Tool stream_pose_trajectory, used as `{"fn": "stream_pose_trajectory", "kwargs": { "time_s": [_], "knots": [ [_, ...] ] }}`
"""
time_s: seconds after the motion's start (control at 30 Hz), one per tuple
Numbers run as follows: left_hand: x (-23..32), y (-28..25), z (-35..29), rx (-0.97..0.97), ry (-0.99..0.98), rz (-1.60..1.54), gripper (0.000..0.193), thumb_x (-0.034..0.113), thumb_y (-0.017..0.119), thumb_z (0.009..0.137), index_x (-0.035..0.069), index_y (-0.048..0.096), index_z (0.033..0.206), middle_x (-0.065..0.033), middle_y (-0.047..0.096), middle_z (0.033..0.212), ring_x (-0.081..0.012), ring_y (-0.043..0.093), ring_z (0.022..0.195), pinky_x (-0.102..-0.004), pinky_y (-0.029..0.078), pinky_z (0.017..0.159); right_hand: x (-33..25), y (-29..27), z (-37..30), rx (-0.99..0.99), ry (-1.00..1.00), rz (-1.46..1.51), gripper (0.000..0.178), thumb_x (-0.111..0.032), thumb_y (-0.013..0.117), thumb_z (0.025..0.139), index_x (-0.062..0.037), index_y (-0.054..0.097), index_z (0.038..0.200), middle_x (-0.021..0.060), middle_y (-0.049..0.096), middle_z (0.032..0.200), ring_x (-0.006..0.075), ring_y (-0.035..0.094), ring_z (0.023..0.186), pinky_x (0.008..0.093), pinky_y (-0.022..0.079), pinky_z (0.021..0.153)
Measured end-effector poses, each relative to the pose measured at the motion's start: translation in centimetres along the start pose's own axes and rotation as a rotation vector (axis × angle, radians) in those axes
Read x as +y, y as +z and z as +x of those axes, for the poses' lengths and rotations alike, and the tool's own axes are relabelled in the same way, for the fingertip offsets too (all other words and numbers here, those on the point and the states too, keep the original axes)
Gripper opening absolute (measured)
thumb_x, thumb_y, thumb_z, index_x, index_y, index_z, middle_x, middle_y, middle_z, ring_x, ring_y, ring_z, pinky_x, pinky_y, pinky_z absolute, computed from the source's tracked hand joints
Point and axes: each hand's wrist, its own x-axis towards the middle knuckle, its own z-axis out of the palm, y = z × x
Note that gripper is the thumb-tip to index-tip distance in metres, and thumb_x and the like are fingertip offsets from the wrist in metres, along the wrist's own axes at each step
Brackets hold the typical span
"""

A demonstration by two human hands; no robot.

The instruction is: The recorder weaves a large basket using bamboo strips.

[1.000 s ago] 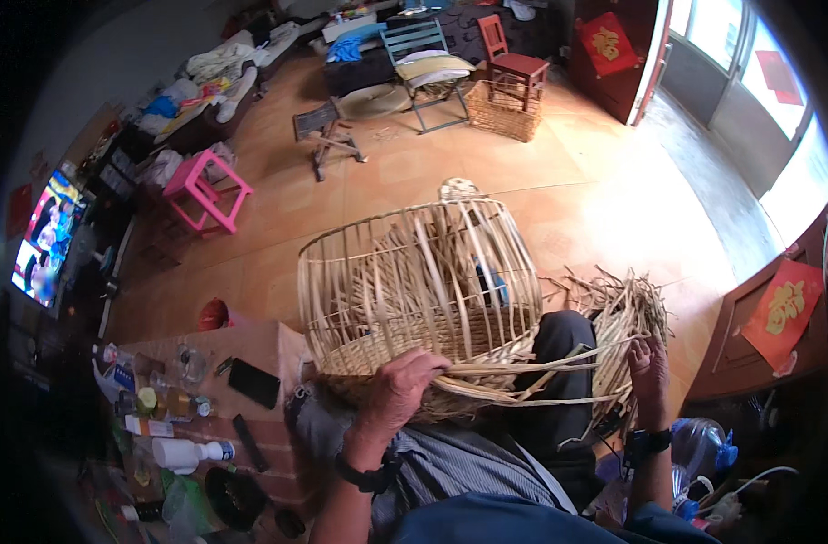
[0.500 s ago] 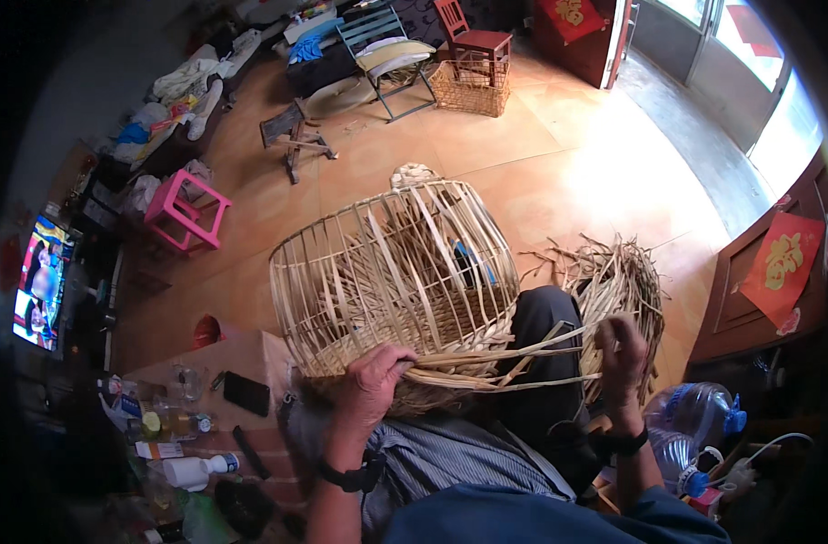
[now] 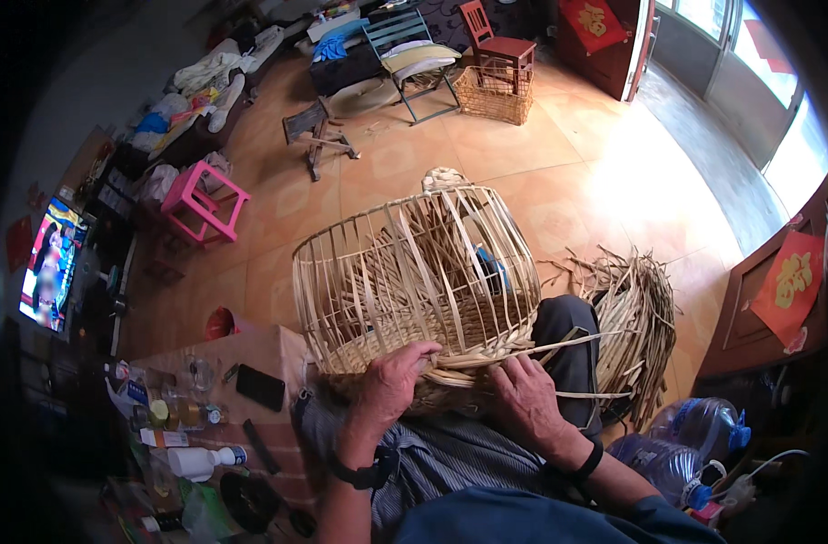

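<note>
Straw-coloured woven basket (image 3: 405, 344) on my lap, its slatted, openwork side facing up. Left hand (image 3: 391, 383): my fingers are clamped on the pale strands (image 3: 462, 372) along the basket's near edge. Right hand (image 3: 529, 399): my fingers, just beside the left hand, curl down against the same strands; whether they pinch them, I cannot tell. Loose strand ends project rightward past this hand, across my dark trouser leg (image 3: 562, 325). Right: dry stalks (image 3: 639, 326) heaped on the tiled floor (image 3: 559, 218). Left: black phone (image 3: 261, 387) and white bottle (image 3: 194, 463) on a table (image 3: 287, 361).
</note>
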Motion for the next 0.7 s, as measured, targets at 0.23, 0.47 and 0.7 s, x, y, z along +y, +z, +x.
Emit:
{"fn": "stream_pose_trajectory", "kwargs": {
  "time_s": [0.23,0.47,0.7],
  "knots": [
    [-0.2,-0.2,0.2,-0.026,0.0,-0.006,0.026,0.0,0.061,0.096,0.007,0.067,0.12,-0.0182,0.072,0.107,-0.037,0.07,0.105,-0.041,0.056,0.087,-1.4,0.6,0.6,-0.043,-0.095,0.05,0.016,-0.014,0.061,0.086,-0.0038,0.056,0.098,0.014,0.053,0.096,0.0319,0.057,0.097,0.043,0.049,0.084],
    [0.1,0.1,-0.9,0.002,0.159,0.272,0.028,-0.006,0.06,0.093,0.005,0.068,0.119,-0.0182,0.074,0.103,-0.0342,0.073,0.098,-0.0389,0.058,0.081,-2.3,-0.1,-0.2,-0.082,-0.052,0.076,0.012,-0.01,0.057,0.09,-0.0033,0.053,0.099,0.014,0.056,0.09,0.0312,0.062,0.089,0.0431,0.048,0.083],
    [0.1,0.8,-2.1,0.223,-0.018,-0.065,0.041,-0.013,0.052,0.09,0.006,0.065,0.125,-0.0193,0.073,0.107,-0.0386,0.071,0.103,-0.042,0.059,0.087,-2.9,-0.5,-1.0,-0.116,-0.07,-0.025,0.007,-0.009,0.056,0.091,-0.0048,0.052,0.095,0.0118,0.06,0.083,0.0282,0.064,0.088,0.0435,0.044,0.091]
  ]
}}
